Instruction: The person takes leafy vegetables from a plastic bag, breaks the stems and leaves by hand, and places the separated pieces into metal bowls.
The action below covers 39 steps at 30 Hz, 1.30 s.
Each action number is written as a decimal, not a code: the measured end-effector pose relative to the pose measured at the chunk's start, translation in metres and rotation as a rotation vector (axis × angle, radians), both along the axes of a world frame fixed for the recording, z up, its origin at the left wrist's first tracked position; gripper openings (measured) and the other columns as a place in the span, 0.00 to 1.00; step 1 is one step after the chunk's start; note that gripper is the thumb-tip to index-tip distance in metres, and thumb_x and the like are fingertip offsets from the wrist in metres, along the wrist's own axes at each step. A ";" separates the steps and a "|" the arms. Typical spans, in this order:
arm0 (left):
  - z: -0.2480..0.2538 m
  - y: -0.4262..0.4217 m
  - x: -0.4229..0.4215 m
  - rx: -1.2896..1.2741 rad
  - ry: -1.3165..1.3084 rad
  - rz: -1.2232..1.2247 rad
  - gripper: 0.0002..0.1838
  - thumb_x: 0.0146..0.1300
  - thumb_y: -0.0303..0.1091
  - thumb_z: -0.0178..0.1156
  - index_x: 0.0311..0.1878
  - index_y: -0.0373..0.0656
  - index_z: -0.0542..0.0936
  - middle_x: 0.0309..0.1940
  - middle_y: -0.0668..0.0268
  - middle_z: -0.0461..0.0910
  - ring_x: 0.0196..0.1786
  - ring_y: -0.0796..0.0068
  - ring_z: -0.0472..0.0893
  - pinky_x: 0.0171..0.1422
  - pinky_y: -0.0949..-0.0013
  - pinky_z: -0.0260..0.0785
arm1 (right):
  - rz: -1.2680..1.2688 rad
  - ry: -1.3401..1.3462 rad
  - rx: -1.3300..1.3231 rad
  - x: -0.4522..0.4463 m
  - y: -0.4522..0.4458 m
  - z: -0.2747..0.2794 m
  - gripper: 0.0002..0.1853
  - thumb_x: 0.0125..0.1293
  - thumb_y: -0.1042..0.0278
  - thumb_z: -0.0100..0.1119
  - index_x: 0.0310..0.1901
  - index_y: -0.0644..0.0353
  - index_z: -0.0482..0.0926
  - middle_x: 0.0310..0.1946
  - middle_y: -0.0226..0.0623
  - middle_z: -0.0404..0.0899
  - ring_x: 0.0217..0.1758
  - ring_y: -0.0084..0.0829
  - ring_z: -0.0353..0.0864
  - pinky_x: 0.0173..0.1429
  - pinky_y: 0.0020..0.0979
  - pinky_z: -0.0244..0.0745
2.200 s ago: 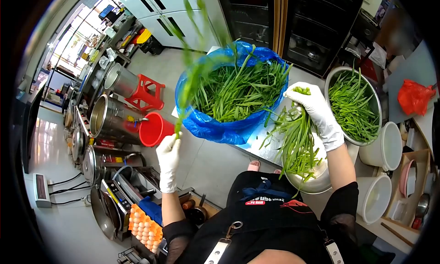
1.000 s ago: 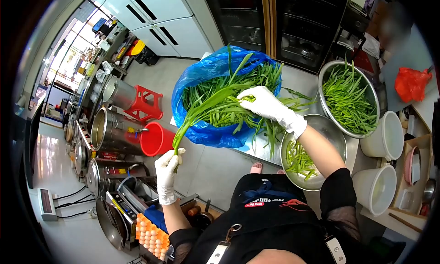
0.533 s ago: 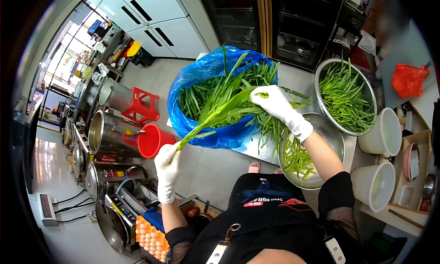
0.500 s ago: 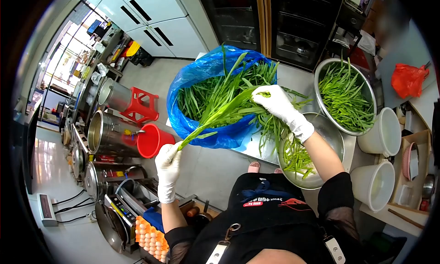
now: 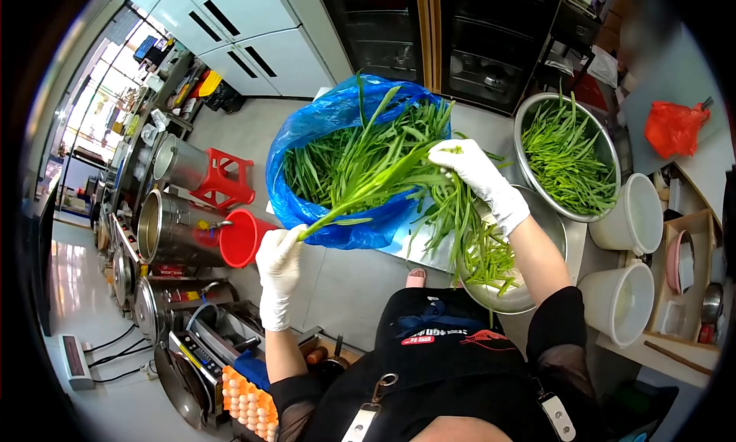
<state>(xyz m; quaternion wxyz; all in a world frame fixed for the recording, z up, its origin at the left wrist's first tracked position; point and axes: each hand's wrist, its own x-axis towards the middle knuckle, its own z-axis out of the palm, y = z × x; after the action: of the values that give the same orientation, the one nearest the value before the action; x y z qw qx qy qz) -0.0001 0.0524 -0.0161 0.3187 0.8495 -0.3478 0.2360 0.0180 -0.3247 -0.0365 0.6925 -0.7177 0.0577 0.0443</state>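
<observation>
Both my hands wear white gloves. My left hand is closed round the stem end of a long water spinach stalk. The stalk slants up to the right across the front of a blue plastic bag filled with more of the greens. My right hand is closed on the leafy part of the greens, and a bunch of leaves hangs below it. That bunch droops over a steel bowl with cut pieces in it. The right fingertips are partly covered by leaves.
A steel basin of greens stands at the right, with two white buckets below it. On the left are a red bucket, a red stool, steel pots and a tray of eggs.
The view has shifted slightly. My hands have come a little closer together, and the held stalk sits lower. More leaves hang below my right hand over the bowl.
</observation>
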 end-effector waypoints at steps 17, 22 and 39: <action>0.006 0.019 0.002 0.141 -0.089 0.045 0.20 0.47 0.17 0.67 0.46 0.42 0.84 0.27 0.65 0.77 0.29 0.67 0.74 0.32 0.69 0.66 | -0.082 -0.330 -0.577 -0.003 -0.033 -0.017 0.12 0.65 0.58 0.58 0.40 0.57 0.81 0.32 0.37 0.83 0.35 0.36 0.83 0.40 0.32 0.75; 0.013 0.012 -0.005 0.198 -0.130 0.042 0.23 0.44 0.16 0.67 0.46 0.43 0.84 0.28 0.67 0.77 0.28 0.68 0.72 0.32 0.68 0.64 | 0.074 -0.220 -0.336 -0.021 0.006 0.016 0.11 0.65 0.60 0.59 0.39 0.60 0.78 0.29 0.35 0.80 0.32 0.24 0.77 0.41 0.28 0.72; 0.022 0.001 -0.024 0.284 -0.229 0.069 0.28 0.36 0.16 0.64 0.47 0.46 0.84 0.28 0.69 0.77 0.27 0.69 0.72 0.31 0.68 0.64 | 0.461 -0.650 -0.763 -0.035 0.071 0.001 0.11 0.55 0.63 0.62 0.40 0.53 0.83 0.32 0.36 0.80 0.39 0.39 0.79 0.43 0.39 0.75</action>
<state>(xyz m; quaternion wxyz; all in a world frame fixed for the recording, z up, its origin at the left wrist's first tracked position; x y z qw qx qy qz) -0.0238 0.0533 0.0059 0.1457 0.8649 -0.3825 0.2906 -0.0165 -0.2535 -0.0357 0.3379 -0.8885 -0.3057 -0.0534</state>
